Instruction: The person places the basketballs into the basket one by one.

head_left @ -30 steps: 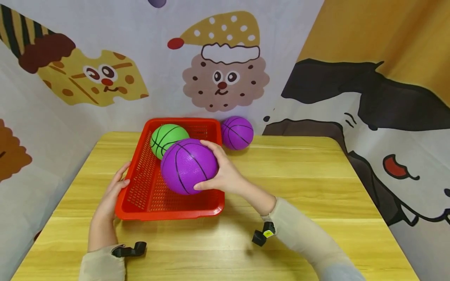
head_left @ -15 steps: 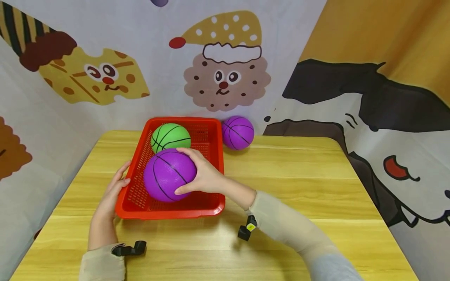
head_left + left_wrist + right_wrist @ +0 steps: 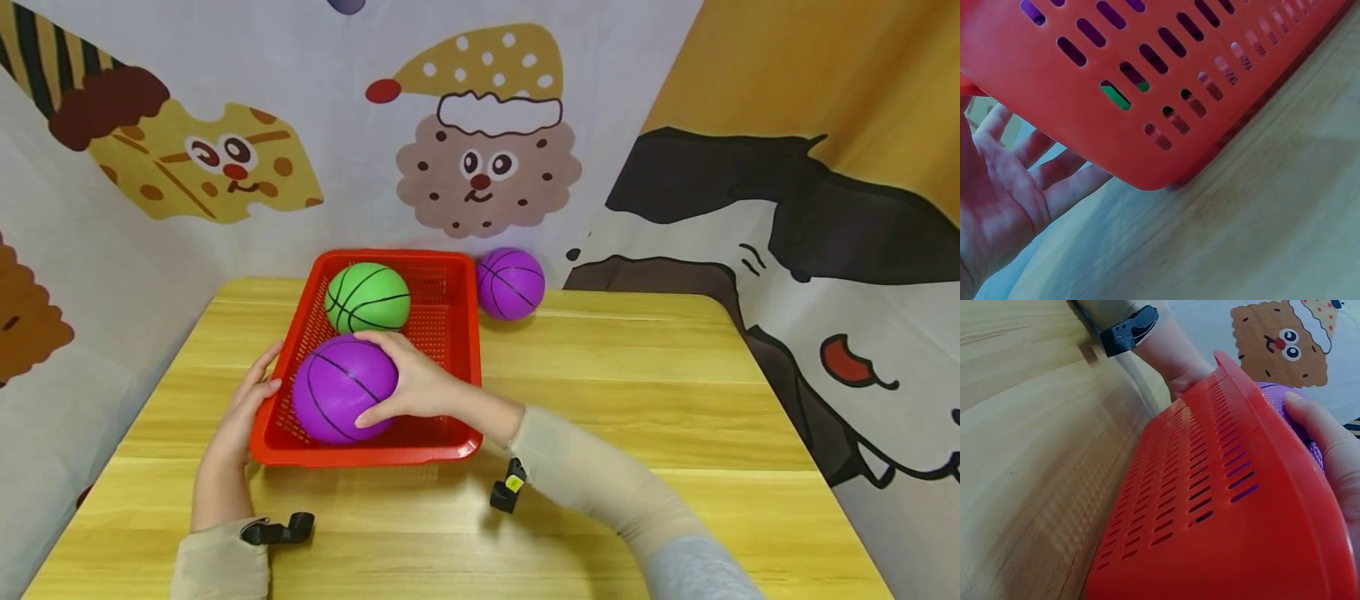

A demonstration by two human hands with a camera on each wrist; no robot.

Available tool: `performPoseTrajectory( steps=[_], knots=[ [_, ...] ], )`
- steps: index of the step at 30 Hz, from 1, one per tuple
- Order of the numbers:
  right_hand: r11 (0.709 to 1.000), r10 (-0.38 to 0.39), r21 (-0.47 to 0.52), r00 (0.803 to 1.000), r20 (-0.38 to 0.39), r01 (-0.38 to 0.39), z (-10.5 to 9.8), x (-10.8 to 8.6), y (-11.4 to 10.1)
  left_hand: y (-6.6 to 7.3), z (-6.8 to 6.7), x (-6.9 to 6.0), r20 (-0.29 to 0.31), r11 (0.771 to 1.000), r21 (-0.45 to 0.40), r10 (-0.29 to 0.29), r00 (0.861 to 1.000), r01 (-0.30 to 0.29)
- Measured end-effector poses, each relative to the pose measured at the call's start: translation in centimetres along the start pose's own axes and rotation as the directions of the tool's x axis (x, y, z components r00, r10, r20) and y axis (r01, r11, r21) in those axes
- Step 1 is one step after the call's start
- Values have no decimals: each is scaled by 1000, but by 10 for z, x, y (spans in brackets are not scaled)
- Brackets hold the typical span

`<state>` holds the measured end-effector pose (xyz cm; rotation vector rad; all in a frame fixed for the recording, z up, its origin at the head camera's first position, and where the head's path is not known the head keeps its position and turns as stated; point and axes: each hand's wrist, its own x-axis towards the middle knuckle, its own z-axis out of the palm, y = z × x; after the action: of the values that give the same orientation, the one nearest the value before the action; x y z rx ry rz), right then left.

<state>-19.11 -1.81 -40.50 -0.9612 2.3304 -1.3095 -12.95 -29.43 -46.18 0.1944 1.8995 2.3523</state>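
Note:
A red plastic basket [image 3: 367, 457] with slotted walls stands on the table. In its front left part is a purple basketball [image 3: 333, 396] with black lines, which my right hand [image 3: 408, 387] grips from the right, thumb in front and fingers over the top. Whether the ball touches the basket floor is hidden. Behind it in the basket lies a green basketball [image 3: 367, 296]. My left hand [image 3: 243, 408] rests against the basket's left side near the rim. In the left wrist view, the left fingers [image 3: 1082, 187] stretch out along the basket's wall.
Another purple basketball [image 3: 511, 283] sits on the wooden table [image 3: 637, 375] just right of the basket's back corner. Behind the table hangs a cloth [image 3: 337, 208] printed with cartoon figures. Each wrist wears a small black camera mount [image 3: 281, 530].
My right hand has carried the purple basketball left and toward me, lower into the basket's front left part. The left hand stays at the basket's side.

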Motion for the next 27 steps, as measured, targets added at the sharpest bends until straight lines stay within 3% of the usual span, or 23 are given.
performPoseTrajectory(
  steps=[18, 27],
  knots=[
    [998, 44, -50, 995, 94, -39, 7, 5, 4, -1, -1, 0, -5, 1000, 20, 8, 1000, -8],
    [998, 25, -58, 993, 117, -19, 4, 4, 4, -1, 0, 1, -2, 1000, 9, 12, 1000, -12]
  ],
)
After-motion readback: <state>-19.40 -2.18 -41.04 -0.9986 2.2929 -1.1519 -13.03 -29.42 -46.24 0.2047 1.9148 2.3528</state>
